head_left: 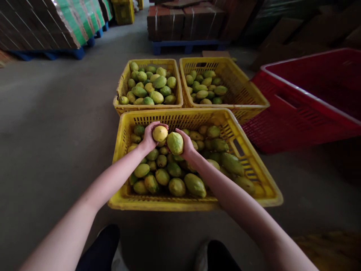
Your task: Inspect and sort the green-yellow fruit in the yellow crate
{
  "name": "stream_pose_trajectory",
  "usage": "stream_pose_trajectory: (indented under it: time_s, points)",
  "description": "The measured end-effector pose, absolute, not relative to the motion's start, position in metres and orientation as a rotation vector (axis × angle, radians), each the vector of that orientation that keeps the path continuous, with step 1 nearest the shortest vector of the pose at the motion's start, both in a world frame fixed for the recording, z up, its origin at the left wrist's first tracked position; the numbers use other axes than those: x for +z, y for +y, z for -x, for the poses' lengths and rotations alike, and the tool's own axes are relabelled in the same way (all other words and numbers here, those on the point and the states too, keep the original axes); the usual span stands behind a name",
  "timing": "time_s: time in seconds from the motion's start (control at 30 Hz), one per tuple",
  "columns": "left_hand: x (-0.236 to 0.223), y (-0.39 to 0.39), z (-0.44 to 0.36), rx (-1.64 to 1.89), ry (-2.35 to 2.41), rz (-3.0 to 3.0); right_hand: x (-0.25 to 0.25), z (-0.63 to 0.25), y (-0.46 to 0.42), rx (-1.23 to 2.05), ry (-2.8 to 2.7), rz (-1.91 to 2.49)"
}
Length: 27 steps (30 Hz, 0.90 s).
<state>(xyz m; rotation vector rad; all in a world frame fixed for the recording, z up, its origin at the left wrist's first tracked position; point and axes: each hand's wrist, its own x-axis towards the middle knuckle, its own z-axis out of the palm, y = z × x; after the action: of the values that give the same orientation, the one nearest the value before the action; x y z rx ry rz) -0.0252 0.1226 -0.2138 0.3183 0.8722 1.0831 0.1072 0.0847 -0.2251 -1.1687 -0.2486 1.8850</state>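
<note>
My left hand (149, 137) is closed round a yellow lemon (160, 133), its tip turned up towards me. Close beside it, my right hand (187, 146) grips a larger yellow-green lemon (175, 143). Both hands are over the near yellow crate (163, 206), above many loose green and yellow lemons (177, 187). Parts of the fingers are hidden behind the fruit.
Behind the near crate stand a left yellow crate (148, 107) full of lemons and a right yellow crate (242, 84) with lemons mostly at its left. A red crate (284, 113) is at the right. Stacked boxes (166, 26) sit on a blue pallet (188, 47).
</note>
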Motion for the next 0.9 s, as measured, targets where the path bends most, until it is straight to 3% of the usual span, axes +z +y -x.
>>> stream_pose_trajectory:
  time_s: [0.7, 0.9]
  points:
    - [-0.221, 0.129, 0.031, 1.068, 0.849, -0.462, -0.229, -0.107, 0.087, 1.626, -0.317, 1.329]
    - [-0.226, 0.127, 0.024, 1.042, 0.835, -0.471, -0.250, -0.117, 0.097, 1.577, -0.302, 1.292]
